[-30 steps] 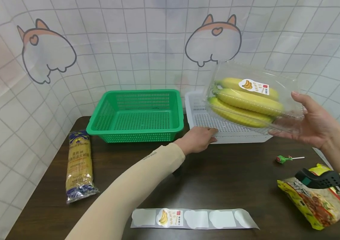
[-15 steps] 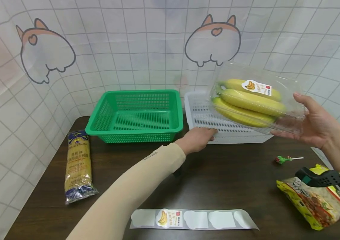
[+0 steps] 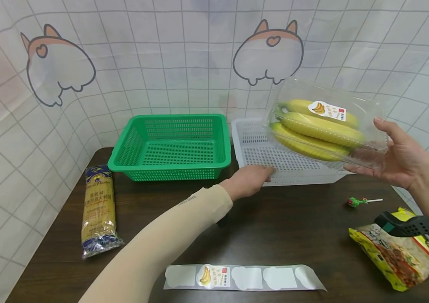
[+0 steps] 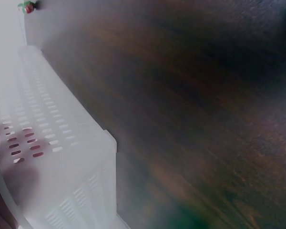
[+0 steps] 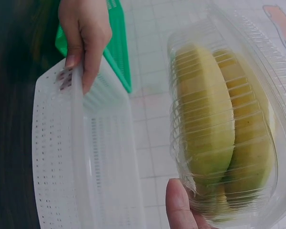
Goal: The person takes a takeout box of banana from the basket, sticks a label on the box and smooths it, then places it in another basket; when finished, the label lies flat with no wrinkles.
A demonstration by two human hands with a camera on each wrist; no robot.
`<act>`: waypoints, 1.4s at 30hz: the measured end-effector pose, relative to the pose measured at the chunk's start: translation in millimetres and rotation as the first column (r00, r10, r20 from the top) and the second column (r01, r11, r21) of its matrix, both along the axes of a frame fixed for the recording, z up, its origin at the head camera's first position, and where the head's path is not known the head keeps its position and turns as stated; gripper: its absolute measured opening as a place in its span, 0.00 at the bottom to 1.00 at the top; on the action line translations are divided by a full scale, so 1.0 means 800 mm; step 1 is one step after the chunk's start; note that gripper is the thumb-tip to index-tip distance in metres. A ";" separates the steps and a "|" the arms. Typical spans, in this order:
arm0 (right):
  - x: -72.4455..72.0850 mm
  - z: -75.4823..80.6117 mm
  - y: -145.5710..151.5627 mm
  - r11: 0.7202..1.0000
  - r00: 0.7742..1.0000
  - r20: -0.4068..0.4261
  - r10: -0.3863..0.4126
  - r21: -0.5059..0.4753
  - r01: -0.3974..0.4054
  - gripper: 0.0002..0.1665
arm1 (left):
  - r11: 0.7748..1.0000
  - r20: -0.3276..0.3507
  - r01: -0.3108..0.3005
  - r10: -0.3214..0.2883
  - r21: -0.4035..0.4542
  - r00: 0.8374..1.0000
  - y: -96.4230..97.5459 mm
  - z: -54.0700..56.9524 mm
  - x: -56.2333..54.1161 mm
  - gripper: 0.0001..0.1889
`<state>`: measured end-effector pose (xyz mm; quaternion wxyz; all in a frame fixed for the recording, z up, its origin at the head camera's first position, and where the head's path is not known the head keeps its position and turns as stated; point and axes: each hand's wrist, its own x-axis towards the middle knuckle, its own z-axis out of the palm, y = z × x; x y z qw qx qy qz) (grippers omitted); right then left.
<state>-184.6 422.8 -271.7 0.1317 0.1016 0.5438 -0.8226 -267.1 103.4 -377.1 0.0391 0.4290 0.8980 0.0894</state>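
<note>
My left hand (image 3: 250, 181) grips the near rim of a white plastic basket (image 3: 294, 179) close to its left corner. In the right wrist view, the thumb lies outside the basket wall and the fingers reach inside. Above that basket, my right hand (image 3: 400, 155) holds a clear plastic clamshell box (image 3: 363, 109) by its right end. Several yellow bananas (image 3: 320, 128) lie inside the box, which is tilted. A white banana sticker (image 3: 327, 110) is on its top. The box hides the basket's right part in the head view.
A green basket (image 3: 172, 173) stands left of the white one. Spaghetti (image 3: 99, 210) lies at far left, a sticker strip (image 3: 244, 277) at the front. At right are a lollipop (image 3: 357, 202) and a yellow food packet (image 3: 400, 256).
The white basket's near side has come slightly toward me with my left hand on its rim. My right hand has moved the banana box a little to the right.
</note>
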 end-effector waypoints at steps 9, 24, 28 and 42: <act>-0.003 -0.001 -0.002 1.000 1.000 0.017 -0.005 0.028 0.005 0.15 | 0.999 -0.036 0.035 -0.035 -0.024 0.999 -0.011 0.000 0.016 0.20; -0.011 -0.007 0.005 0.998 0.999 0.034 0.038 0.052 -0.040 0.16 | 0.997 -0.049 0.060 -0.063 -0.052 0.997 -0.018 -0.001 0.039 0.18; -0.024 -0.009 0.008 0.994 0.996 0.045 0.079 0.073 -0.083 0.17 | 0.997 -0.049 0.056 -0.059 -0.051 0.997 -0.019 -0.002 0.039 0.18; -0.095 -0.037 0.014 0.858 0.955 0.139 0.261 0.420 -0.296 0.23 | 0.998 -0.038 0.044 -0.046 -0.036 0.998 -0.017 -0.003 0.040 0.18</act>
